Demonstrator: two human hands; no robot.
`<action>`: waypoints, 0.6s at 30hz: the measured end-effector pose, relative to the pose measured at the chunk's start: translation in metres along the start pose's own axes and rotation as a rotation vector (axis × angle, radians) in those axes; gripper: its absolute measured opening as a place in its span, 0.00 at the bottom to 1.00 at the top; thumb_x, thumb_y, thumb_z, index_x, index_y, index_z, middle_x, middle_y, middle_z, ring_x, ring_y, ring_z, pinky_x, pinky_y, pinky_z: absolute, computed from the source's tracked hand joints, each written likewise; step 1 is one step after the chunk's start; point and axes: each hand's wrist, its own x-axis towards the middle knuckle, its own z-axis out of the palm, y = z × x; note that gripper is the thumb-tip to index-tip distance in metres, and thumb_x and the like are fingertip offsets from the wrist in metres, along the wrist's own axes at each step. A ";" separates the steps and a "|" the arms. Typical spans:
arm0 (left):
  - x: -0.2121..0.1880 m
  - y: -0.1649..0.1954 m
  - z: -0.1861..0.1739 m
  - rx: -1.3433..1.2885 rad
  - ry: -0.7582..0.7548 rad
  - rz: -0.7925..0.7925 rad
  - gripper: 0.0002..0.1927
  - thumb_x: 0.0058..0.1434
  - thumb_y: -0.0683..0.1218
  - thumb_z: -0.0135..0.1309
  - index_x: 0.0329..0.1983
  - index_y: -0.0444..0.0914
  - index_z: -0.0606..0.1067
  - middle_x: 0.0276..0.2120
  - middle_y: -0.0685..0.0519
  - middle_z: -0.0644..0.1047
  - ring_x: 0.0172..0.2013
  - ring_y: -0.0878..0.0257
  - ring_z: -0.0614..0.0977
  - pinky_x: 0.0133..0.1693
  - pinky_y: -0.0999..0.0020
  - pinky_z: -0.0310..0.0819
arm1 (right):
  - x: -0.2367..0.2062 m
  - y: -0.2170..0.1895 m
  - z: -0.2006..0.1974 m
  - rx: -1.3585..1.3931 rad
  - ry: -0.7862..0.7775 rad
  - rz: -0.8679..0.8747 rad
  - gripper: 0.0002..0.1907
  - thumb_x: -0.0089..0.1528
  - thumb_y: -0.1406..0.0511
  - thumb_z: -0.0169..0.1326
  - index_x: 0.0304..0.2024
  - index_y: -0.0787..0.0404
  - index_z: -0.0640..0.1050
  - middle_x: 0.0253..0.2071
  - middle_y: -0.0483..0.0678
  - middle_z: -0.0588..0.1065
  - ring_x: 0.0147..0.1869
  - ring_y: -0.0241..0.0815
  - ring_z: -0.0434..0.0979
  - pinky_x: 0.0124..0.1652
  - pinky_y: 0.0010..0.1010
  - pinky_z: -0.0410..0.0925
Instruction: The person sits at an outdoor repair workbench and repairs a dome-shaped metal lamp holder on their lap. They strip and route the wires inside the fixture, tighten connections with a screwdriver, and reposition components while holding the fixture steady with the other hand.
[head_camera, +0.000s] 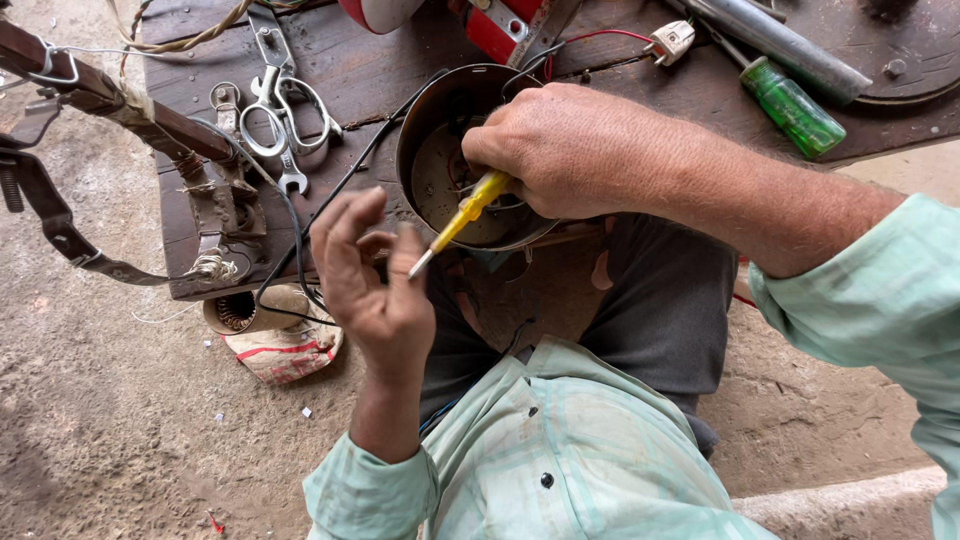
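Scissors (290, 115) lie on the dark wooden board (370, 70), a spanner (275, 75) crossing under them; a green-handled screwdriver (790, 105) rests at the board's far right, a white plug (672, 42) near its top edge

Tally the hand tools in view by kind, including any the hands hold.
Screwdrivers: 2, a yellow one in the right hand and a green one on the bench
Scissors: 1
Spanners: 1
Total: 4
The left hand holds no tool.
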 end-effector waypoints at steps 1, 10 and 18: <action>-0.003 0.007 -0.003 0.107 -0.062 0.066 0.20 0.71 0.44 0.62 0.64 0.36 0.74 0.53 0.54 0.73 0.48 0.69 0.77 0.48 0.78 0.76 | 0.000 0.001 0.000 -0.011 0.007 -0.010 0.14 0.52 0.69 0.60 0.41 0.63 0.78 0.36 0.55 0.79 0.45 0.59 0.80 0.44 0.50 0.72; -0.004 0.013 -0.007 -0.056 -0.097 -0.044 0.10 0.73 0.40 0.60 0.56 0.35 0.79 0.39 0.47 0.82 0.37 0.65 0.83 0.39 0.76 0.77 | 0.000 -0.001 0.000 0.004 -0.008 0.056 0.12 0.54 0.67 0.62 0.40 0.62 0.78 0.33 0.55 0.78 0.42 0.59 0.81 0.40 0.50 0.73; 0.026 0.033 -0.062 -0.752 0.040 -0.111 0.18 0.84 0.54 0.41 0.50 0.36 0.73 0.40 0.40 0.80 0.39 0.52 0.85 0.42 0.54 0.83 | -0.001 -0.001 0.001 0.005 0.031 0.011 0.10 0.58 0.63 0.62 0.41 0.57 0.85 0.35 0.52 0.81 0.43 0.54 0.82 0.42 0.46 0.74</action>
